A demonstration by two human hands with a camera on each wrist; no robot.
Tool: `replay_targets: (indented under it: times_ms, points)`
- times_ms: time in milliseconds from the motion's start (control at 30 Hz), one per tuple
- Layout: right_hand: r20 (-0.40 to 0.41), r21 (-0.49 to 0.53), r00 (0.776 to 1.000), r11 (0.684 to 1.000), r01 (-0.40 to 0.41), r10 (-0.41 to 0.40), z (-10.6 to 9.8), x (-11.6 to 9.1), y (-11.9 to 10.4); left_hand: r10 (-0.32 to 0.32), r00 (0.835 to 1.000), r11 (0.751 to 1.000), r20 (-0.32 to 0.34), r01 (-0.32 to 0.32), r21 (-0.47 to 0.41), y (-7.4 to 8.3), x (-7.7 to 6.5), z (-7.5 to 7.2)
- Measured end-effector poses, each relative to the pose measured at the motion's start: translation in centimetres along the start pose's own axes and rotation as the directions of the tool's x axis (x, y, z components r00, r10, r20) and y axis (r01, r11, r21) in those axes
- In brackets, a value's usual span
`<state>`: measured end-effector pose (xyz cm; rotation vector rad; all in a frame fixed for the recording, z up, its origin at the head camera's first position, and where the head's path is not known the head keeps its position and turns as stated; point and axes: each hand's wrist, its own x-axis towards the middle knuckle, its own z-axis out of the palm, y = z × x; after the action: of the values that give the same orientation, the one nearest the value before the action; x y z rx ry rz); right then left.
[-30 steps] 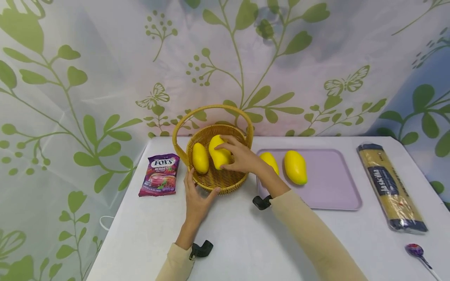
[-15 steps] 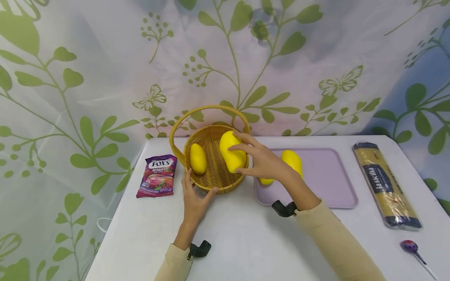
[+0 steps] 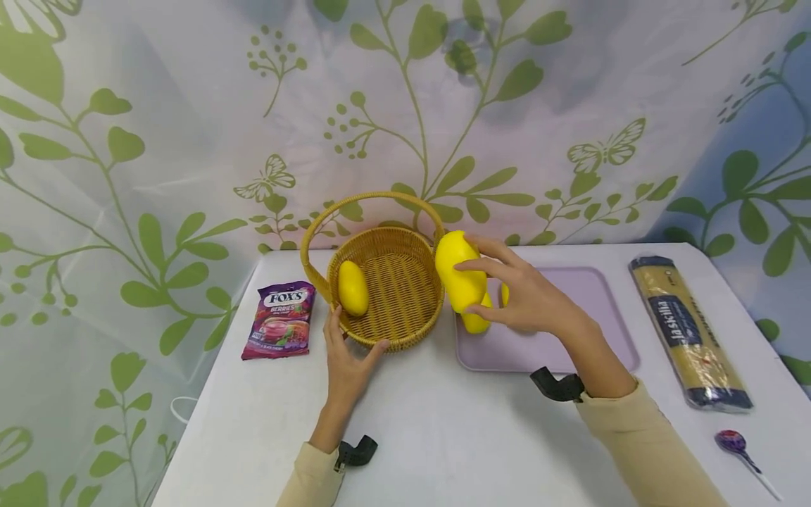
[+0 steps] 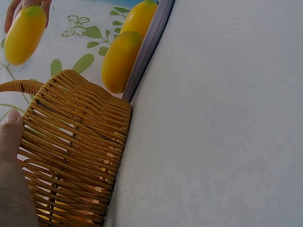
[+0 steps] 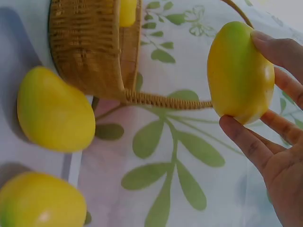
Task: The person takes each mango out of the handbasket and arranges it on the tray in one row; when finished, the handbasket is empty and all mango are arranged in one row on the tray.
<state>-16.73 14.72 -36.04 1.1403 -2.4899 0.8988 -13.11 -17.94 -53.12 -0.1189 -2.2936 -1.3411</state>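
My right hand (image 3: 522, 289) holds a yellow mango (image 3: 459, 271) with thumb and fingers, raised between the basket and the tray. In the right wrist view this mango (image 5: 239, 73) shows a greenish streak. Two more mangoes lie on the lilac tray (image 3: 557, 355), partly hidden: a front mango (image 3: 475, 322) and another mango (image 3: 504, 294). One mango (image 3: 353, 289) lies in the left side of the wicker basket (image 3: 405, 296). My left hand (image 3: 348, 370) rests against the basket's front left, fingers fairly straight and thumb spread; in the left wrist view its thumb (image 4: 12, 137) touches the woven wall.
A purple candy bag (image 3: 280, 320) lies left of the basket. Right of the tray lies a spaghetti pack (image 3: 687, 331), with a wrapped lollipop (image 3: 733, 442) nearer me. The basket's tall handle (image 3: 374, 196) arches up at the back, before a leaf-patterned backdrop (image 3: 405, 105).
My right hand has lifted the mango out of the basket and carried it right, toward the tray's left end. The left hand stays at the basket.
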Motion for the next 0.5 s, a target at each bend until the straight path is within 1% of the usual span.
replay_targets:
  times_ms: [133, 267, 400, 500]
  points:
    - [-0.051, -0.034, 0.999, 0.999, -0.011, 0.009, -1.6, -1.2, 1.1, 0.001, 1.0, 1.0, -0.001, -0.001, -0.002, 0.1, 0.0, -0.1]
    - [-0.079, -0.08, 0.995, 0.995, -0.067, 0.061, -2.9, -2.8, 2.6, 0.003, 1.0, 1.0, 0.001, -0.003, -0.003, 0.1, 0.0, -0.1]
    - [-0.108, -0.094, 0.991, 0.991, -0.094, 0.083, -4.1, -4.4, 4.2, 0.0, 1.0, 1.0, 0.0, 0.0, -0.011, 0.2, -0.1, -0.1]
    - [-0.128, -0.087, 0.986, 0.989, -0.119, 0.108, -4.7, -5.6, 5.4, -0.008, 1.0, 1.0, 0.0, 0.008, -0.012, 0.3, -0.1, -0.1]
